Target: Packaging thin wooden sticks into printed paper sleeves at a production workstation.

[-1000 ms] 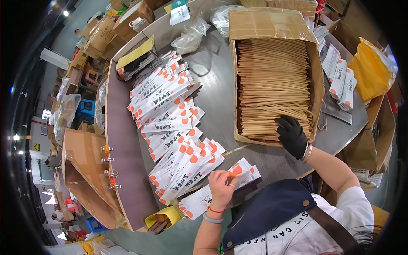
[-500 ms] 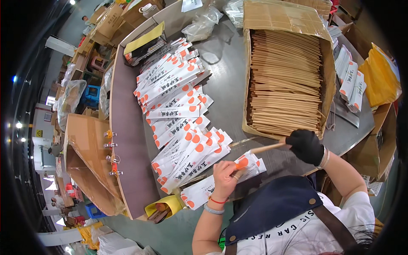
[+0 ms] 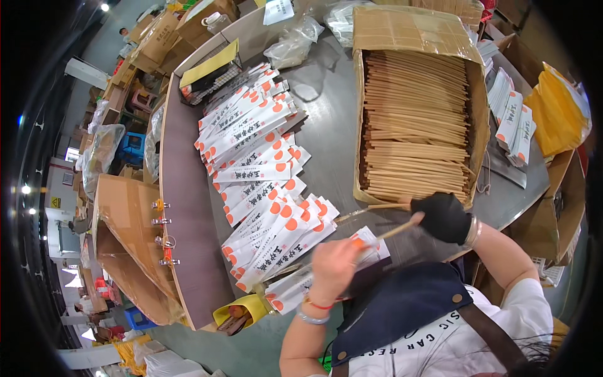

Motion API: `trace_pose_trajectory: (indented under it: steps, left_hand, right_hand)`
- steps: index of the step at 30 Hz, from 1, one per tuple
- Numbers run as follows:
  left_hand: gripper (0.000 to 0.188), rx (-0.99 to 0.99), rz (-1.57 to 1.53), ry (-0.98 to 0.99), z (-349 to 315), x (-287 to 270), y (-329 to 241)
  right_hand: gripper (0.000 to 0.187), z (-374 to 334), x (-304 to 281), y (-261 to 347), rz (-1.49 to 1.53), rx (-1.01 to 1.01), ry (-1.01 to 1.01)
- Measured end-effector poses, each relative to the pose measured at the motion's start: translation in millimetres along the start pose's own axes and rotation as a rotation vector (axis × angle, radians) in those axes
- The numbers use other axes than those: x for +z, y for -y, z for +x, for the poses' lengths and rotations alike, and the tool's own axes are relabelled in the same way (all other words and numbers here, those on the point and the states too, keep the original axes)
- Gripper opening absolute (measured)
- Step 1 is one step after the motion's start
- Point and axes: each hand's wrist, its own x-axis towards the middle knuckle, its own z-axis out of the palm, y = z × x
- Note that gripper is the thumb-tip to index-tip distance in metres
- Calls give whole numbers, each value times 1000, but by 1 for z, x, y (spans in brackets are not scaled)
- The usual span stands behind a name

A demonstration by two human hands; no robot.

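crowding the table (image 3: 333,135): sleeves (image 3: 251,173), carton (image 3: 411,31), plastic bag (image 3: 292,47)

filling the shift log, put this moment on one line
left hand: at white packet stack, blurred | right hand, black-gloved: pinching wooden stick | carton: open, holding many sticks | other packets: overlapping on table

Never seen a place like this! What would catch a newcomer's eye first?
Probably the big open cardboard box packed with wooden sticks, right of centre on the grey table. Next, the heap of white paper sleeves with orange spots, spread along the table's left side. Then, at the near edge, the black-gloved right hand, a pale stick in its fingers.
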Motion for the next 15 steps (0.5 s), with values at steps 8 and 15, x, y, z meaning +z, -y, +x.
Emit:
trace_pose_trajectory:
  steps: [8,15]
  left_hand:
    - [35,-128,222,-143,9,-6,19]
    - [30,-240,-74,-69,-37,26,23]
  right_hand:
    - [30,5,31,-27,-91,4,-387]
    - [13,7,46,-53,-474,-68,-421]
